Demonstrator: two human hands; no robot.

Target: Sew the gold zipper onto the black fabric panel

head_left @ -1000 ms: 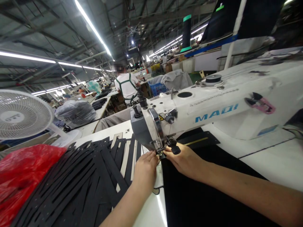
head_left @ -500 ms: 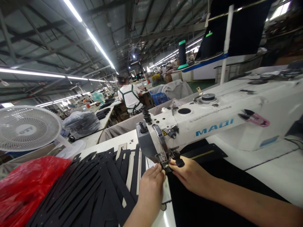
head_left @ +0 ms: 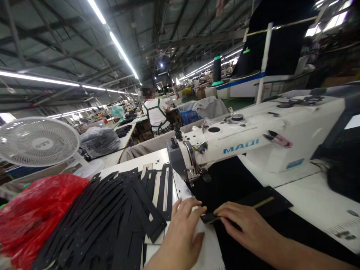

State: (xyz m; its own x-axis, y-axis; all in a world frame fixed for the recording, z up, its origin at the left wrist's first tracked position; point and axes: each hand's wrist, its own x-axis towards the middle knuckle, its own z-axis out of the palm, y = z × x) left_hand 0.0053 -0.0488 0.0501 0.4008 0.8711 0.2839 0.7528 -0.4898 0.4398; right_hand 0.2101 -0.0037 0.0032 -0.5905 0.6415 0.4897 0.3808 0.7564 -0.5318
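Observation:
My right hand [head_left: 244,221] grips the end of a black fabric strip [head_left: 253,205] with a thin gold line along it. My left hand [head_left: 182,234] lies with spread fingers on a white sheet [head_left: 202,240], its fingertips close to the strip's end. Both hands are in front of the presser foot [head_left: 194,173] of a white MAQI sewing machine [head_left: 239,147]. A wide black cloth [head_left: 227,183] lies under the machine arm and beneath my right hand. To the left of my left hand lies a pile of black cut-out strips [head_left: 112,210].
A red plastic bag [head_left: 36,213] lies at the left, beyond it a white fan [head_left: 38,141] and a grey bag [head_left: 99,142]. A co-worker in a white shirt [head_left: 156,118] sits further on. A black thread cone [head_left: 216,71] stands behind the machine.
Both hands have moved back from the needle toward me. The black strip with the gold line has come along with them, away from the machine.

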